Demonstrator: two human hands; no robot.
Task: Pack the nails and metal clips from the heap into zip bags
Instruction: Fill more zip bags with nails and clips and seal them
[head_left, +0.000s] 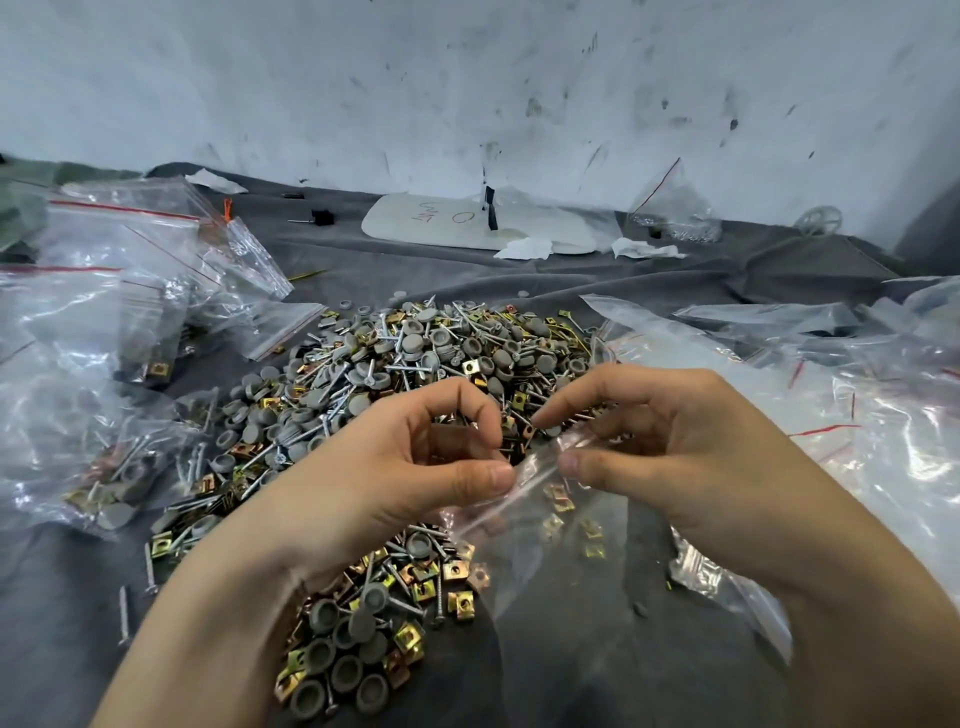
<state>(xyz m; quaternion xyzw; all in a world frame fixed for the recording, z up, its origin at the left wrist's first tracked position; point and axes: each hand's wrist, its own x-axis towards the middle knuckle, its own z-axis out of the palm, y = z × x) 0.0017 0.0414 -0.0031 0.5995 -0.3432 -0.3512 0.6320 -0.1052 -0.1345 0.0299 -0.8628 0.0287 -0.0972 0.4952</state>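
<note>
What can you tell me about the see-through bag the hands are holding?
The bag is small, clear, shiny, crinkly plastic. The left hand and right hand pinch its top edge, thumbs pointing at each other. It hangs down at the near edge of the heap. A few gold clips lie inside. I cannot tell if its mouth is open.

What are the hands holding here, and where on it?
A clear zip bag, pinched at its top edge: left hand on one side, right hand on the other. A few metal clips lie inside.

Bright, even light; glare on plastic bags (104, 291); edges bowed.
</note>
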